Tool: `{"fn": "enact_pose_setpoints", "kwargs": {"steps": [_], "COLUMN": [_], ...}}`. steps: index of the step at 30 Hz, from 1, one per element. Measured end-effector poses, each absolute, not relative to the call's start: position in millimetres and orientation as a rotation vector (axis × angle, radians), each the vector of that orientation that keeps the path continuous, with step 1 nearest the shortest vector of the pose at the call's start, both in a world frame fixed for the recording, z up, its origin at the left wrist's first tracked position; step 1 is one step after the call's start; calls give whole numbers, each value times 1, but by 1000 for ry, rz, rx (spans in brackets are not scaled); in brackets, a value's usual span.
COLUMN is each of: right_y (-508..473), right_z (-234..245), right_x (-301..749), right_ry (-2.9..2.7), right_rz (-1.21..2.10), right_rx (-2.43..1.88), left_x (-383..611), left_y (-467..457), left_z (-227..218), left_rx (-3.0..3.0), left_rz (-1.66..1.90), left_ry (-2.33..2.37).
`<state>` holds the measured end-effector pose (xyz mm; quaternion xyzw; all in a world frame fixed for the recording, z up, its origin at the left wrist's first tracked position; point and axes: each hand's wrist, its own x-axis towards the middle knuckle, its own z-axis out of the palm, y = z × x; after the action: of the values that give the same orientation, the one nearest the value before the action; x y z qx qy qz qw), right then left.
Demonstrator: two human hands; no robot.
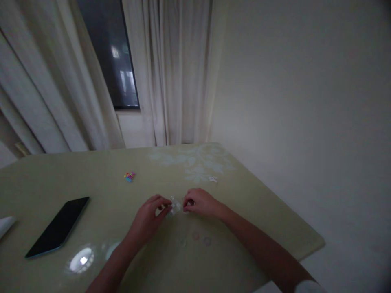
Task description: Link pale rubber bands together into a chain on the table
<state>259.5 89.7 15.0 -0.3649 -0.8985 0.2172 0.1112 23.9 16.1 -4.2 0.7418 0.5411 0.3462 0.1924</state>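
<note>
At the middle of the table, my left hand [152, 211] pinches a small piece of crinkled clear plastic [175, 206], which looks like a little bag. Just to its right is my right hand [200, 202], thumb and fingers pressed together at the plastic's edge. Whatever sits between those right fingertips is too small to make out. Nearer to me lie three small thin rings: a pale greenish ring [183, 243], a pinkish ring [196, 235] and a purplish ring [207, 241]. Beyond my hands is a small heap of bright multicoloured pieces [130, 176].
A dark-screened tablet or phone [59, 226] lies at the left, with a white object [6, 224] at the frame's edge. Small white pieces [213, 179] rest beyond my right hand. The table [100, 175] meets a wall [305, 101] at the right; curtains [180, 73] hang behind.
</note>
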Motion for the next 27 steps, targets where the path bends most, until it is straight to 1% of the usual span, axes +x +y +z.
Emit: {"fn": "enact_pose_setpoints", "kwargs": {"steps": [3, 6, 10, 14, 17, 21, 24, 27], "right_y": [75, 67, 60, 57, 58, 64, 65, 65], "right_z": [-2, -5, -2, -8, -12, -10, -7, -5], "right_x": [266, 262, 258, 261, 263, 264, 266, 268], "right_ry": [-2633, -2656, -2732, -2791, -2714, -2382, -2148, -2010], "right_rz": [573, 513, 390, 293, 447, 777, 954, 1113], "right_rx": [-1120, -1182, -1172, -1105, -1043, -969, -952, -951], "left_x": [37, 48, 55, 57, 58, 59, 57, 54], "left_y": [1, -8, -13, -20, -25, -23, -16, -7], "left_z": [7, 4, -4, -13, -26, -41, -37, -24], "left_rx": [2163, 2143, 2237, 2334, 2410, 2471, 2396, 2233], "left_rz": [628, 435, 317, 284, 329, 367, 405, 575], "left_ry": [1280, 1234, 1234, 1293, 1318, 1323, 1343, 1314]}}
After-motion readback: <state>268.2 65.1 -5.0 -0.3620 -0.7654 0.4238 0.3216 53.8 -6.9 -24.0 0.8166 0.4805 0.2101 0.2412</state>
